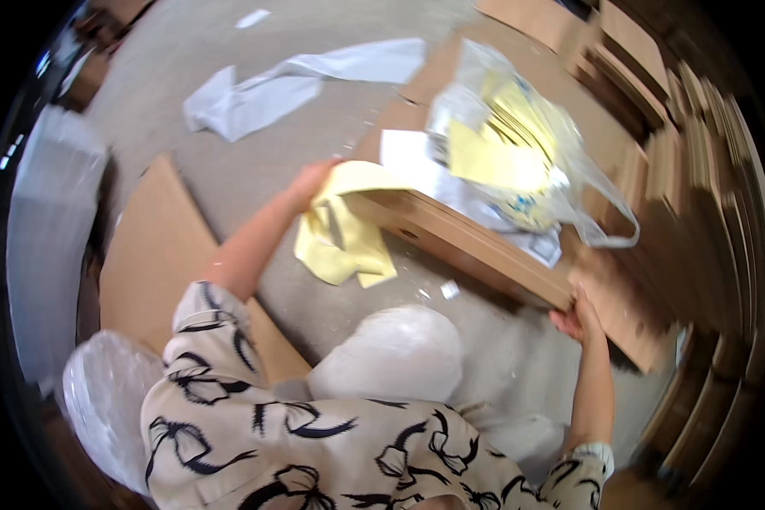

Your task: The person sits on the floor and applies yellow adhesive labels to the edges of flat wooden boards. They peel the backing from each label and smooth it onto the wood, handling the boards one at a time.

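A long, narrow brown board (pixel 484 257) runs slantwise before me, apparently one of several stacked, with a small dark hole in its near edge. At its left end, my left hand (pixel 313 183) is closed on a soft yellow cloth-like strip (pixel 336 246), which loops over the board's corner and hangs down. Motion blur and the yellow strip hide most of those fingers. My right hand (pixel 578 316) grips the right end, its fingers curled round the corner. White papers (pixel 408 151) and a clear plastic bag (pixel 574 183) of yellow sheets (pixel 506 153) lie just beyond.
Stacks of brown panels (pixel 697 195) line the right side. A large brown panel (pixel 157 246) leans at left, near wrapped white bundles (pixel 55 221). White sheeting (pixel 272 85) lies on the concrete floor ahead. Close to me is a rounded white plastic-covered thing (pixel 395 353).
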Available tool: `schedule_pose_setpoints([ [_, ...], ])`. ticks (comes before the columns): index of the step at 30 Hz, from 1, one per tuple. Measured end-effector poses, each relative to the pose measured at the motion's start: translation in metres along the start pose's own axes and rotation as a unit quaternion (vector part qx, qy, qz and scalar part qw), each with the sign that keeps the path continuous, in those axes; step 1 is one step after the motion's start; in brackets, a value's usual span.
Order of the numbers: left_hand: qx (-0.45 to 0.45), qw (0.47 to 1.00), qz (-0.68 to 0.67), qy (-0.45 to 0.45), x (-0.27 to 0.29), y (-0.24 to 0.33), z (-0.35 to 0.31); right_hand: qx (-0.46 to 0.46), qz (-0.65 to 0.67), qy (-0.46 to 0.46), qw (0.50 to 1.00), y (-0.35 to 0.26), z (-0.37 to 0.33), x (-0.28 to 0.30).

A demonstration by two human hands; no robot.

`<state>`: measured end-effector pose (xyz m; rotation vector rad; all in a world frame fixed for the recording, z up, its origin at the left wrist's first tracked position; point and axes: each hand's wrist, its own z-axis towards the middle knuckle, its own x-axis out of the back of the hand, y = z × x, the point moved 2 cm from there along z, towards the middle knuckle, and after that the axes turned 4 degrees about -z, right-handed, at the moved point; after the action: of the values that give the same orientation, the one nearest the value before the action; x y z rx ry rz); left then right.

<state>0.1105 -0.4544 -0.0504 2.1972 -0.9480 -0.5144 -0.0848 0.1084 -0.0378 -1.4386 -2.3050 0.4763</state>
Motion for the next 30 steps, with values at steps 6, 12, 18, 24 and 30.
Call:
schedule_pose_setpoints([
  [6,-0.092,0.988,0.063,0.112,-0.005,0.001,-0.077,0.175,-0.293,0.215,0.915,0.003,-0.03,0.029],
  [12,-0.169,0.973,-0.154,-0.022,-0.045,0.026,-0.148,0.356,-0.22,-0.007,0.908,-0.035,-0.132,-0.116],
  [18,-0.253,0.946,-0.185,-0.088,-0.026,0.047,-0.138,0.431,-0.286,-0.157,0.841,-0.059,-0.207,-0.207],
  [24,-0.218,0.956,-0.195,-0.001,0.025,0.038,-0.147,0.399,-0.333,-0.081,0.85,-0.026,-0.2,-0.159],
  [30,-0.223,0.972,-0.025,0.069,0.083,-0.004,-0.099,0.371,-0.332,0.009,0.867,-0.002,-0.216,-0.115],
])
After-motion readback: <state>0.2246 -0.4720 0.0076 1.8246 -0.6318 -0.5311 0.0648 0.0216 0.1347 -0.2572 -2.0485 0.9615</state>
